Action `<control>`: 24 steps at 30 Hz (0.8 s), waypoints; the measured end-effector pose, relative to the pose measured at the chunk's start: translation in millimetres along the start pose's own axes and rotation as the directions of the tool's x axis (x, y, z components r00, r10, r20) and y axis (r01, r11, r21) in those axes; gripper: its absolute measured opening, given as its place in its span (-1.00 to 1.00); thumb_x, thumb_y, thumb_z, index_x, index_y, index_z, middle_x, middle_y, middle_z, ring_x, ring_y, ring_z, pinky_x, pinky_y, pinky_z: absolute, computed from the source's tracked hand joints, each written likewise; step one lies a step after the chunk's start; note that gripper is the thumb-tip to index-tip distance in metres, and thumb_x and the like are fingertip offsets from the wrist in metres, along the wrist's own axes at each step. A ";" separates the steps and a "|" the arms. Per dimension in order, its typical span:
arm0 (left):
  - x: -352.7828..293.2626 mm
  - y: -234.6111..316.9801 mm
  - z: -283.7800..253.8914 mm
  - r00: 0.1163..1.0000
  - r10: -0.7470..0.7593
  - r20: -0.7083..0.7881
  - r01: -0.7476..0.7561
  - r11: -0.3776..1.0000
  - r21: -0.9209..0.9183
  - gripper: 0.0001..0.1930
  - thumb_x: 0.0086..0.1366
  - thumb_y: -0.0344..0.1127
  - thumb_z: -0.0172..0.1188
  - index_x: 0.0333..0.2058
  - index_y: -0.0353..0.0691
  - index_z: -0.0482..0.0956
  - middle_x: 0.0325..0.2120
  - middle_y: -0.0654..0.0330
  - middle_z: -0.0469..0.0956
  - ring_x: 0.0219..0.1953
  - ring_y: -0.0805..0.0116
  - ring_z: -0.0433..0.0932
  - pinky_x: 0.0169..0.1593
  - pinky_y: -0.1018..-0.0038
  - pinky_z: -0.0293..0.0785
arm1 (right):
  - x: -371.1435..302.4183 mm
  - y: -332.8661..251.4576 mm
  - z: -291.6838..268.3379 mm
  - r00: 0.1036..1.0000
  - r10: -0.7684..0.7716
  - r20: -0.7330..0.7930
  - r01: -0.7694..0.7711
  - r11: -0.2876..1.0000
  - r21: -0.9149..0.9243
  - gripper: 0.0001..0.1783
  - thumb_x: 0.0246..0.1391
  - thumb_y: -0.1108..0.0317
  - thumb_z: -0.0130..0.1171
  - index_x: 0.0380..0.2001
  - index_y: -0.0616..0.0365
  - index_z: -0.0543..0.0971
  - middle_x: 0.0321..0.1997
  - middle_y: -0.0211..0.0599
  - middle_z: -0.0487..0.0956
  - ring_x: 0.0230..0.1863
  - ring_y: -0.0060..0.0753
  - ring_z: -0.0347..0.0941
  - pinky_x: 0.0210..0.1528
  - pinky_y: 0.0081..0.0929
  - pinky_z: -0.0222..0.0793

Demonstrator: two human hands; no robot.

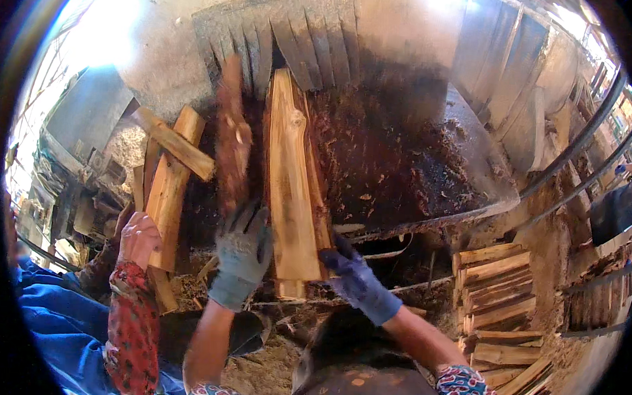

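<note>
In front of me a pale sawn plank [289,182] with bark along its edges lies lengthwise, its far end at the hanging strips. My right hand [360,279], in a purple-blue glove, grips the plank's near right corner. My left hand [243,254], in a grey glove with dark fingertips, has its fingers stretched out at the near end of a rough bark-covered slab [233,139]. That slab is blurred and lies left of the plank. How firmly the left fingers touch it is hard to see.
At left a co-worker's bare hand [140,237] touches another board [173,192], with a short piece [175,144] across it. Dark overlapping strips [293,43] hang beyond the bark-littered metal table [470,161]. Stacked boards [497,287] stand at right, near curved black bars [575,144].
</note>
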State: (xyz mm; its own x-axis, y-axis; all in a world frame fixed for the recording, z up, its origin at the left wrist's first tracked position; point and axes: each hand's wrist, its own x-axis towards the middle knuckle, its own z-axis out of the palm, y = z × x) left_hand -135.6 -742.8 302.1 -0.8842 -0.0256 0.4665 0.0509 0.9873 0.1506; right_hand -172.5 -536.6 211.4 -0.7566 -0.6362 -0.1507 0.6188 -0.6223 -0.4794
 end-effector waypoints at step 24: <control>-87.4 177.1 50.7 0.603 -0.210 0.769 0.796 0.097 -0.597 -0.35 0.12 -0.22 0.17 0.15 -0.21 0.13 0.04 0.17 0.28 0.01 0.30 0.30 0.08 0.37 0.27 | -40.3 -67.7 -68.4 0.986 0.121 0.115 -0.076 0.939 -0.335 -0.06 -0.23 -0.03 0.31 0.11 0.37 0.22 0.08 -0.08 0.34 0.07 -0.28 0.26 0.15 -0.42 0.11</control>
State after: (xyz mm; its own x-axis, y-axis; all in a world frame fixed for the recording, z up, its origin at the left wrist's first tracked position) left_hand -72.8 -557.7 243.8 -0.9013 -0.1023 -0.4209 -0.4214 -0.0179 0.9067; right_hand -198.4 -437.6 190.8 -0.6466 -0.7553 -0.1069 0.5679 -0.3831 -0.7285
